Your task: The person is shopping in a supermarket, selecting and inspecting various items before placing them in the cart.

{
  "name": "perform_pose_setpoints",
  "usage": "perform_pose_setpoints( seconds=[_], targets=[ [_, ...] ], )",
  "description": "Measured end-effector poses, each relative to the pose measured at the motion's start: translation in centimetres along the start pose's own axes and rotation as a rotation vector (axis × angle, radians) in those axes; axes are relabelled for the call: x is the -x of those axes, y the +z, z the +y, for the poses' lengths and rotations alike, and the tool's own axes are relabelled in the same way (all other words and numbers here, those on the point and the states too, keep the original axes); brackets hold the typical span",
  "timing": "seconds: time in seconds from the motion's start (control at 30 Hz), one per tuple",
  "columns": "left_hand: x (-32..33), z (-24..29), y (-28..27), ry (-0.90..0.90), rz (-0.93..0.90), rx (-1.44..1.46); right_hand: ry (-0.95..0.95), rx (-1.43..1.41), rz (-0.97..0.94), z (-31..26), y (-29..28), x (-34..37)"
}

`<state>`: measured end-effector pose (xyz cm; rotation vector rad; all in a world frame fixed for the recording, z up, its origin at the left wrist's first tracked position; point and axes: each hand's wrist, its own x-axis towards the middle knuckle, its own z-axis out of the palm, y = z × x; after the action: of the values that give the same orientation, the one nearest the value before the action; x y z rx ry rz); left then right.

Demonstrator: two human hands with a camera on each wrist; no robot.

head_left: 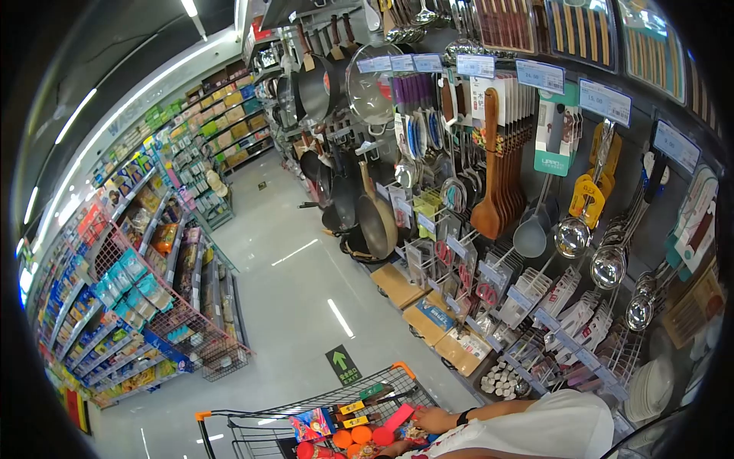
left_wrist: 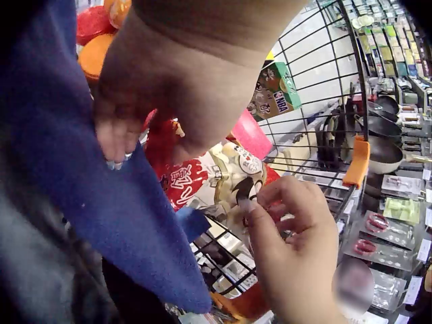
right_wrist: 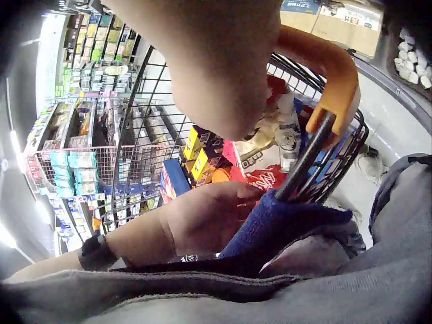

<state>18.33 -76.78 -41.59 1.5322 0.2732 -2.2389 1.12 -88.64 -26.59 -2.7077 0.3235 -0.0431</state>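
A red and white printed food bag (left_wrist: 196, 179) sits among the goods in the shopping cart (head_left: 252, 417). In the left wrist view my left hand (left_wrist: 189, 81) grips its red end between thumb and fingers, close beside a blue cloth (left_wrist: 115, 216). My right hand (left_wrist: 297, 233) pinches the bag's other edge with thumb and forefinger. The right wrist view shows my left hand (right_wrist: 206, 216) at the red part of the bag (right_wrist: 266, 177), while my right hand (right_wrist: 226, 74) reaches in from above, its fingertips hidden. A pink box (head_left: 398, 418) lies close by the right hand in the head view.
Orange-lidded containers (head_left: 352, 437), yellow and dark boxes (head_left: 355, 415) and a blue-red packet (head_left: 312, 424) fill the cart. Right of it stands a rack with wooden spatulas (head_left: 493, 183), ladles (head_left: 573, 236) and pans (head_left: 376, 222). Snack shelves (head_left: 115, 298) stand left across the aisle floor (head_left: 287, 287).
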Motion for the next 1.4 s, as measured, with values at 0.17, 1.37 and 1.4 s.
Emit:
perform_pose_setpoints(
  seconds=[0.17, 1.37, 1.4],
  targets=[
    [0.1, -0.3, -0.8, 0.022, 0.038, 0.063, 0.039, 0.04, 0.012, -0.8, -1.6, 0.2],
    [34.5, -34.9, -0.4, 1.524, 0.327, 1.24, -0.608, -0.779, -0.249, -33.9, 2.0, -6.4],
    [35.3, -37.4, -0.5, 1.529, 0.385, 1.263, -0.694, -0.726, -0.256, -36.3, 3.2, -6.0]
  ],
)
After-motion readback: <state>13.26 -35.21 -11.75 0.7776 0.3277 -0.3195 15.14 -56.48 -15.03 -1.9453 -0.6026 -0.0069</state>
